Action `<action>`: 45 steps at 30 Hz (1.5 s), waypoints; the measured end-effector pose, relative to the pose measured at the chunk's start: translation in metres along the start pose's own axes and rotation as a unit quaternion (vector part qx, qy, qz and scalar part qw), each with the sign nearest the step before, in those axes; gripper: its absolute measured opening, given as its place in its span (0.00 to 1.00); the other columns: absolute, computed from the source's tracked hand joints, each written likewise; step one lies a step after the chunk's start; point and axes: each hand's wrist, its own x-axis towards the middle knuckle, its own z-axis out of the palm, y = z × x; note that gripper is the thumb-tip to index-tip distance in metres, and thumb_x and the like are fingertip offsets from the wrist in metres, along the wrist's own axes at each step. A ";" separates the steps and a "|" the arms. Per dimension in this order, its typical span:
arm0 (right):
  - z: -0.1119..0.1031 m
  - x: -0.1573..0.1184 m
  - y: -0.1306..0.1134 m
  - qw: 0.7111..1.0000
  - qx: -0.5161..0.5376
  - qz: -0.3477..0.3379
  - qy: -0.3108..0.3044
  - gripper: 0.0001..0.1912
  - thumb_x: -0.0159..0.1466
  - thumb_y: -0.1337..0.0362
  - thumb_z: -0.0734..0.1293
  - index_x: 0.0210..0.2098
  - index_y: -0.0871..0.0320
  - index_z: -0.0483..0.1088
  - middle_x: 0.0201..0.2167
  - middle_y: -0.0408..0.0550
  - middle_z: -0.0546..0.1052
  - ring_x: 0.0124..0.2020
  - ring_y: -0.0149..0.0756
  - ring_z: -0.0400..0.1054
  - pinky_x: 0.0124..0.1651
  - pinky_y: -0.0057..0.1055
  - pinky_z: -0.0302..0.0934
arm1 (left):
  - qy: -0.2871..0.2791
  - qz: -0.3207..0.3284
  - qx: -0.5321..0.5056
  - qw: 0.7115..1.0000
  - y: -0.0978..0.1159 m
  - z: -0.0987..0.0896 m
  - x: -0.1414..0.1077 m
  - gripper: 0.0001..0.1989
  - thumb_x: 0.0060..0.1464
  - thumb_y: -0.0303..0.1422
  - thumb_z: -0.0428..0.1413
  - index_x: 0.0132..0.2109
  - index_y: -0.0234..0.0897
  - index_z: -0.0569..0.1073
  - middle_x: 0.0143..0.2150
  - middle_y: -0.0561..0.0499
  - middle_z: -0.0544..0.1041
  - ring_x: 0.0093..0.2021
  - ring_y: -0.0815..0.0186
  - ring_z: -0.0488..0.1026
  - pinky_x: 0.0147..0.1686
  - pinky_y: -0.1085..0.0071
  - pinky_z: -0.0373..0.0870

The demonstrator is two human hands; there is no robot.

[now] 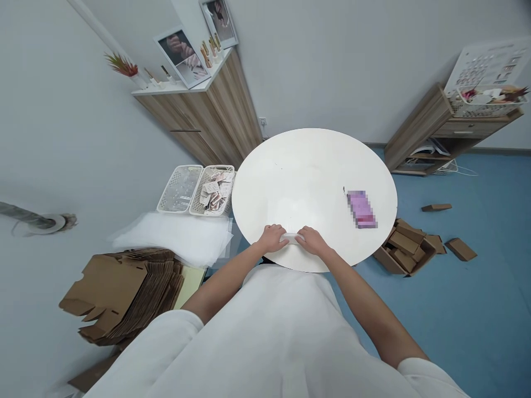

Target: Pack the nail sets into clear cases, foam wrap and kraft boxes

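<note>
My left hand and my right hand are together at the near edge of the round white table. Between them lies a small white roll, which looks like rolled-up thin foam sheet. The fingers of both hands are closed around its two ends, with the thumbs towards each other. A faint, pale sheet-like patch shows on the tabletop just beyond the roll; I cannot tell whether it is joined to it. To the right on the table is a pixelated purple item.
Left of the table are a basket of small packets, a basket of clear items, a pile of white translucent sheets and stacked flat cardboard. A carton of small brown boxes stands on the floor at right.
</note>
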 end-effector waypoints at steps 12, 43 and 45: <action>0.011 0.006 0.012 0.979 0.177 0.091 -0.035 0.14 0.61 0.56 0.55 0.39 0.55 0.65 0.36 0.45 0.73 0.35 0.34 0.66 0.34 0.28 0.58 | -0.069 -0.090 -0.108 0.988 -0.012 0.004 0.006 0.13 0.52 0.37 0.47 0.45 0.41 0.63 0.43 0.52 0.72 0.42 0.63 0.69 0.39 0.67 0.63; 0.034 0.002 0.004 0.989 -0.103 -0.105 0.007 0.22 0.51 0.58 0.66 0.44 0.56 0.61 0.55 0.55 0.60 0.56 0.44 0.52 0.52 0.40 0.48 | 0.022 -0.047 0.018 0.999 0.001 0.024 -0.001 0.12 0.52 0.34 0.48 0.45 0.41 0.64 0.50 0.47 0.65 0.52 0.59 0.59 0.53 0.55 0.47; 0.036 0.005 0.005 0.990 -0.106 -0.097 0.003 0.21 0.51 0.61 0.66 0.44 0.55 0.60 0.55 0.54 0.60 0.55 0.42 0.53 0.51 0.39 0.49 | 0.016 -0.017 0.008 1.000 -0.003 0.024 -0.010 0.21 0.48 0.41 0.52 0.49 0.42 0.61 0.54 0.46 0.62 0.54 0.57 0.56 0.53 0.55 0.47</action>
